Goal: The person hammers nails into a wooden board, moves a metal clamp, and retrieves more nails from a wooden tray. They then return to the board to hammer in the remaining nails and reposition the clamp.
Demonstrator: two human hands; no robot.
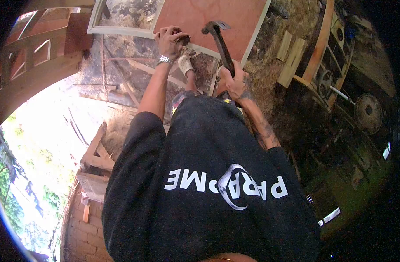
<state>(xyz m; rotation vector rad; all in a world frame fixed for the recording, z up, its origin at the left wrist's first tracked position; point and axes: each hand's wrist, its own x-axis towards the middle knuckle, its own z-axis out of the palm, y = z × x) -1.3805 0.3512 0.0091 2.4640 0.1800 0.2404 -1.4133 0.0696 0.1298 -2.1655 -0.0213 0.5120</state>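
Note:
My right hand (235, 83) is wrapped around the handle of a claw hammer (222, 49). The hammer's head is raised over a reddish-brown panel (187, 19) edged with pale wood strips. Beside the panel's near edge, my left hand (169, 42), with a metal watch on the wrist, has its fingers curled around a small dark thing (183, 40). What that thing is I cannot make out. A pale frame (121, 30) adjoins the panel on the left.
My foot in a light shoe (185, 64) stands below the panel. Loose boards (292, 62) lie on the dirty ground to the right, near a round fan (368, 113). A wooden stand (95, 161) is at left, above a brick wall (84, 238).

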